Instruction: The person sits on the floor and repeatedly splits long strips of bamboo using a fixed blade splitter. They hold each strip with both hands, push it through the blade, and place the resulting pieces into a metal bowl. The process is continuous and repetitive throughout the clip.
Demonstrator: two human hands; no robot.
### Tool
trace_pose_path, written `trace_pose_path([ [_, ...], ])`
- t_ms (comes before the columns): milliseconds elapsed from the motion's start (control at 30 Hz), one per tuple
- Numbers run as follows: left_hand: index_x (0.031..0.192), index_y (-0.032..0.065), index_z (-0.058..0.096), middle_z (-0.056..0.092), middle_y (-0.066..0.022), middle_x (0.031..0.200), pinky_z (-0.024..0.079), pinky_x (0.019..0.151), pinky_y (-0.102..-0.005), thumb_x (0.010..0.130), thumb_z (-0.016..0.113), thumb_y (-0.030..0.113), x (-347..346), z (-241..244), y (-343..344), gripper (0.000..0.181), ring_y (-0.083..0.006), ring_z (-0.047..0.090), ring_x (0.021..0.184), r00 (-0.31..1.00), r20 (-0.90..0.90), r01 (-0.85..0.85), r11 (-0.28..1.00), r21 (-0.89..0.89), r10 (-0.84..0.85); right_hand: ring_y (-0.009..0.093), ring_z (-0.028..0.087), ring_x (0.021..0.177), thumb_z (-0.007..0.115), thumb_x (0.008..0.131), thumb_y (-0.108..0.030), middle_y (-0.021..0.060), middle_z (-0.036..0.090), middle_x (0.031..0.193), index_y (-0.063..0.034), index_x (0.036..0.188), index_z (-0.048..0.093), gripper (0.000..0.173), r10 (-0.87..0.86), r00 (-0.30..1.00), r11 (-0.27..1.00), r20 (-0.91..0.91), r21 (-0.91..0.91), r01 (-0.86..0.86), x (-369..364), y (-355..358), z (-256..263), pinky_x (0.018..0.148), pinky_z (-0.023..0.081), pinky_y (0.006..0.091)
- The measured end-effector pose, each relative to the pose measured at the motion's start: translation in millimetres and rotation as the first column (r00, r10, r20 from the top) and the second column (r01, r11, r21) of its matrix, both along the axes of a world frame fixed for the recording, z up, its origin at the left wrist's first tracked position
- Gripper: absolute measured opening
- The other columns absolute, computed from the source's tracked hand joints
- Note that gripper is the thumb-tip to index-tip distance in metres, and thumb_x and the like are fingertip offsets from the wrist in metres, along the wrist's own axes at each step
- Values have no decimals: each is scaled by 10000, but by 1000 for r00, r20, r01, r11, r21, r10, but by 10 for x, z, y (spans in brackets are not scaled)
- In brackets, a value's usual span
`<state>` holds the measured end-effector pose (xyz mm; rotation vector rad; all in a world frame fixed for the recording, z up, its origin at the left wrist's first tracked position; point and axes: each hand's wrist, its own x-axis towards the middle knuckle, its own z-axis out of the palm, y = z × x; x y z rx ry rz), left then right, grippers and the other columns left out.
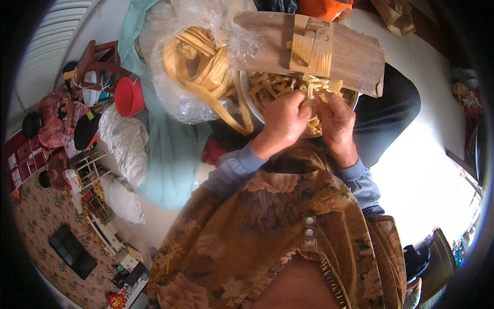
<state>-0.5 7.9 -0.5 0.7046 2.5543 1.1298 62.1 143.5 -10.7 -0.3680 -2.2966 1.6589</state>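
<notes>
My left hand (287,116) pinches a flat straw-coloured strip at the near edge of a woven piece (318,83). Close on its right, my right hand (336,116) grips the same work between thumb and fingers; the fingertips partly hide the strips. The woven piece hangs from a small wooden block (312,46) fixed across a curved wooden board (355,54). Under the board is a round metal basin (254,110) holding many short folded strips. To the left, a coil of long flat strips (193,65) lies in clear plastic wrapping, one loop drooping out.
Pale green cloth (166,154) hangs or lies at left, near a red bucket (129,96) and a wooden stool (96,61). An orange container (324,8) stands beyond the board. Two other people sit at far left. Bright light falls at right.
</notes>
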Motion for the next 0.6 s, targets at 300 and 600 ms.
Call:
trace_pose_path([
  [300,928,10,590,598,-140,859,468,711,-400,917,621,87,-48,-35,4,83,-331,584,801,988,-152,81,951,299,-36,62,501,548,677,912,-51,4,605,743,-13,1113,601,218,-114,973,511,200,-828,230,-47,35,-136,498,400,201],
  [600,934,28,604,598,-145,868,467,700,-428,864,657,80,-137,-26,-35,101,-358,579,808,960,-268,161,947,279,-84,72,562,675,713,904,-125,11,660,816,-18,1012,690,154,143,963,700,227,-711,64,24,85,-42,606,473,232],
])
